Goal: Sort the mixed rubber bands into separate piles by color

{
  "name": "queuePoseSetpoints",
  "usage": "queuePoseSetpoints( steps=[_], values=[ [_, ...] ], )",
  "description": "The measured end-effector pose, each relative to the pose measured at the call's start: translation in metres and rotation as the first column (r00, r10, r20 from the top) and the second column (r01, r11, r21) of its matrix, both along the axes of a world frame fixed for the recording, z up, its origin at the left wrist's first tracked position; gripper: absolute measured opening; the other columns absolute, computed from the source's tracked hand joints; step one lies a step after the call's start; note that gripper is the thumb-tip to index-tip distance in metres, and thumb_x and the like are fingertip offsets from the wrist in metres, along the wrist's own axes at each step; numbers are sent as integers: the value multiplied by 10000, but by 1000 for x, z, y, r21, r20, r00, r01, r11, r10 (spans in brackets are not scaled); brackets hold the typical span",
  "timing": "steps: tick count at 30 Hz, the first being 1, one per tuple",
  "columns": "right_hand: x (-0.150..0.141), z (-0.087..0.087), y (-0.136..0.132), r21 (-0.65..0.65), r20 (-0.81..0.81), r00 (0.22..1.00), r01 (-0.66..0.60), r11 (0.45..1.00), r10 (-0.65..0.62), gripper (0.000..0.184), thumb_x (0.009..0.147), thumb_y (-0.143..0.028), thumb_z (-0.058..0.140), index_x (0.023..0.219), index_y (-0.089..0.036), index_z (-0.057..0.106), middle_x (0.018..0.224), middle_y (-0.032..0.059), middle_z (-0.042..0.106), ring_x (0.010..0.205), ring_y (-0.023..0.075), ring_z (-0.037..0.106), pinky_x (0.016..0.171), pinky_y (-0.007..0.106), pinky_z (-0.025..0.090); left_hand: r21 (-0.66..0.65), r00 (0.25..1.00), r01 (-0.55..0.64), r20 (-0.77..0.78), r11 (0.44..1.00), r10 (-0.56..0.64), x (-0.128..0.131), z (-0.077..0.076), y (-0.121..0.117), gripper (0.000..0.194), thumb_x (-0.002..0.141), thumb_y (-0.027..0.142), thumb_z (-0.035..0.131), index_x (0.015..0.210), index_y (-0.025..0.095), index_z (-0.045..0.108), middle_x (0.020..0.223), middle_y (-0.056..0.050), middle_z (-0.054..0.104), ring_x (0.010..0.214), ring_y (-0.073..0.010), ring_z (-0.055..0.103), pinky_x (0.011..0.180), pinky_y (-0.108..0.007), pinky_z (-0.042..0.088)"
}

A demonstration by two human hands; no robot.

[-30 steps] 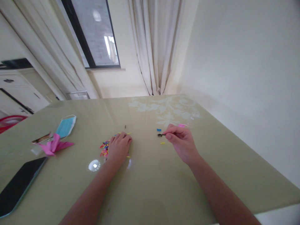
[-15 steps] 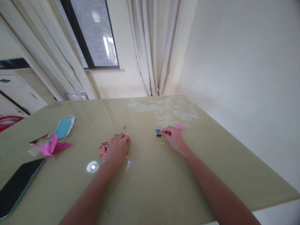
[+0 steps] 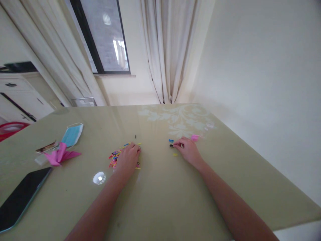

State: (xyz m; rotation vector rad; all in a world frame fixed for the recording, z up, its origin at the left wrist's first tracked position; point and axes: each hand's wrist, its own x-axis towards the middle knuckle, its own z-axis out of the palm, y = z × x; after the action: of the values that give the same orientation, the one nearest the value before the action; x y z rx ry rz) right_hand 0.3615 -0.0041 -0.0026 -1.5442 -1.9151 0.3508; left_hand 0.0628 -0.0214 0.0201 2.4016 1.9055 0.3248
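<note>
My left hand (image 3: 128, 156) lies over a pile of small multicoloured rubber bands (image 3: 114, 156), fingers bent and together, covering much of it. Its fingertips are hidden against the pile's right side, so what they grip cannot be made out. Further right, my right hand (image 3: 188, 150) is closed, thumb and index finger pinched at a small cluster of black rubber bands (image 3: 171, 146). Just beyond that cluster are blue rubber bands (image 3: 171, 140). Yellow rubber bands (image 3: 175, 154) lie on the near side. Pink bands (image 3: 195, 137) show behind the right hand.
A single dark band (image 3: 135, 136) lies beyond the pile. To the left are a pink folded-paper figure (image 3: 61, 155), a blue face mask (image 3: 72, 134) and a phone (image 3: 23, 195). The glossy table (image 3: 160, 201) meets a white wall (image 3: 271, 83) on the right.
My right hand has shifted slightly nearer, from beside the blue bands to the black cluster. My left hand stays on the pile. The whole view has moved slightly.
</note>
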Motion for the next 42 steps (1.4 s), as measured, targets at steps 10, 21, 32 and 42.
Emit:
queuePoseSetpoints(
  steps=[10,21,32,42],
  values=[
    [-3,23,-13,173,-145,989,58,983,-33,178,931,-329,707,837,-201,786,767,59,707,634,174,574,655,320,462,174,990,-6,139,985,-18,1,-2,0,185,987,242,541,941,206,716,1075,-111,723,1037,-304,645,937,-422,497],
    [-14,45,-32,277,-314,937,242,930,-150,142,923,-317,690,868,-203,754,765,26,663,577,140,486,632,314,432,120,778,-100,628,988,3,1,0,0,213,960,371,556,911,227,705,832,-37,742,761,-211,664,740,-338,493],
    [-47,34,-43,221,-324,935,-73,973,144,131,948,-303,717,928,-190,781,782,19,662,578,116,486,591,266,422,-197,149,224,975,954,167,15,1,-4,432,780,565,826,936,178,716,932,-59,794,893,-187,757,904,-335,620],
    [-64,33,-59,216,-309,908,-223,951,283,253,997,-430,689,1070,-206,778,861,31,667,629,119,532,628,260,470,-254,170,341,964,905,207,30,14,-24,388,782,483,863,1001,183,749,899,-39,798,839,-177,769,773,-285,639]
  ],
)
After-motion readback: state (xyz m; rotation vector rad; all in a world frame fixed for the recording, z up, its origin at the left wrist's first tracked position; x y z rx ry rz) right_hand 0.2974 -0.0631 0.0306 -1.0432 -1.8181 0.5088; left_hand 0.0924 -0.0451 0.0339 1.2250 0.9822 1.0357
